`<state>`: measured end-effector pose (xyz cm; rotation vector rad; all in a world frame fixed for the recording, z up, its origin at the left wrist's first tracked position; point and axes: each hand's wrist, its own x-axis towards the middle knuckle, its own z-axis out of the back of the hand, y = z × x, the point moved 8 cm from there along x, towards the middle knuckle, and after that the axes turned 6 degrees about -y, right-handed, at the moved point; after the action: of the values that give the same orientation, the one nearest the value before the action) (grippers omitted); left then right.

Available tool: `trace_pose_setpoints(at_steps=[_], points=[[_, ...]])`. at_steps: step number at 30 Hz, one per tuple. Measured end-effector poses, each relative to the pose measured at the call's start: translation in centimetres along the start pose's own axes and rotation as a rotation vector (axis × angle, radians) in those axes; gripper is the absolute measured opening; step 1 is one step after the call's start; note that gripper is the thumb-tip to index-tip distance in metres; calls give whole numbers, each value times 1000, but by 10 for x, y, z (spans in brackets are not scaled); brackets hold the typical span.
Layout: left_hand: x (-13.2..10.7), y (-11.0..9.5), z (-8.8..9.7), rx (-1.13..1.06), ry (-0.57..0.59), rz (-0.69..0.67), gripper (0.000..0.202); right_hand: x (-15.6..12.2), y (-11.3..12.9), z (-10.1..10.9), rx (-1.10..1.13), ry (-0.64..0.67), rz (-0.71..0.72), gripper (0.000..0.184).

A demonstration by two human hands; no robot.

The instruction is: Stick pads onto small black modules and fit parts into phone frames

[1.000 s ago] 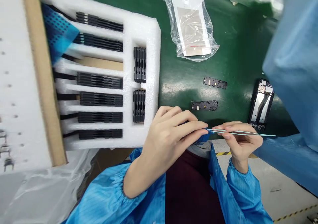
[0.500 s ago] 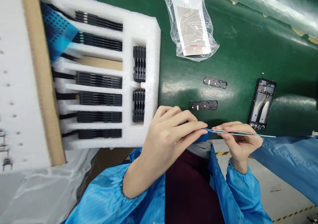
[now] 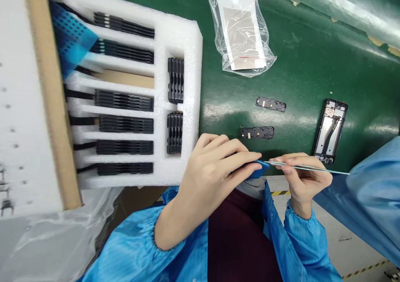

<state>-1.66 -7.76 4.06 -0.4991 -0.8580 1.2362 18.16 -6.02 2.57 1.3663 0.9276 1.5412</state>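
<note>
My left hand [image 3: 212, 169] is closed round a blue piece [image 3: 256, 171], mostly hidden behind the fingers. What this piece is I cannot make out. Between the thumb and fingers of my right hand [image 3: 304, 175] is a thin pair of pale teal tweezers [image 3: 339, 172]. Their tips point left and reach the edge of the blue piece near my left fingertips. Beyond the hands, two small black plastic phone parts [image 3: 258, 133] [image 3: 271, 104] lie on the green table [image 3: 300, 78]. An opened phone body [image 3: 329, 132], with a dark ribbon cable inside, rests to the right.
On the left stands a white foam tray [image 3: 192, 82] with several stacks of black parts [image 3: 125, 101] in its slots. A blue dotted sheet [image 3: 70, 36] lies over its corner. A clear bag [image 3: 243, 32] holds a card at the back. At right is a blue-sleeved person [image 3: 375, 190].
The tweezers and my right hand have shifted slightly right. The other person's blue sleeve has come further up at the right. Inside the phone body, a pale strip no longer shows.
</note>
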Motion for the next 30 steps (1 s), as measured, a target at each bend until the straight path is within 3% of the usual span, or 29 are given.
trace_pose_setpoints(at_steps=[7,14,30], points=[[1,-8,0,85,-7,-90,6,17,-6,6,-236,-283,-156,7],[3,-3,-8,126,19,-81,7,23,-12,-3,-283,-271,-195,10],[3,-4,-6,115,2,-86,6,24,-12,-4,-320,-245,-204,8]])
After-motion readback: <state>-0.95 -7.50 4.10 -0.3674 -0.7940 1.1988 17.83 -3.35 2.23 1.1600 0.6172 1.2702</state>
